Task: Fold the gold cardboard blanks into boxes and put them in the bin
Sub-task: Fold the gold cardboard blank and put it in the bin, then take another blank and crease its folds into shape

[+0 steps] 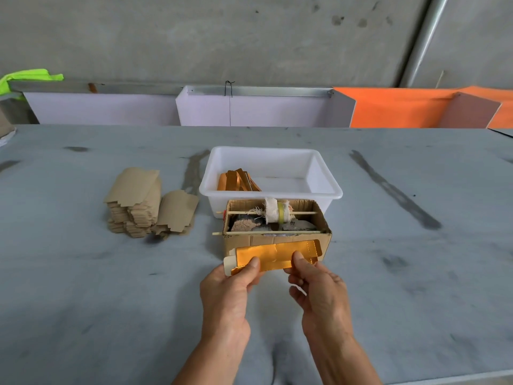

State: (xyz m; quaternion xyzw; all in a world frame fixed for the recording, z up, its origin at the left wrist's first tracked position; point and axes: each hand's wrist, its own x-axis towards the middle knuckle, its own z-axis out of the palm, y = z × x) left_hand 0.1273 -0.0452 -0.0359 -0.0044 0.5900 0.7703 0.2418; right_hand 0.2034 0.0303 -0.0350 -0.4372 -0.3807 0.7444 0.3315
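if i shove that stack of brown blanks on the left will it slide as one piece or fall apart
The stack of brown blanks would probably shear apart: its layers already sit staggered and fanned. The sheets look thin and light, so the top ones likely slip first. One pile leaning on its side may topple.

Soft, even daylight fills my view, and my hands cast only faint shadows. The wide lens bows the table edge at the frame's corners. Everything looks slightly soft.

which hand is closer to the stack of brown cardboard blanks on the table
Left. The left hand pinches the gold blank's left end, on the side toward the stack of brown blanks. The right hand grips the blank farther right, farther from the stack.
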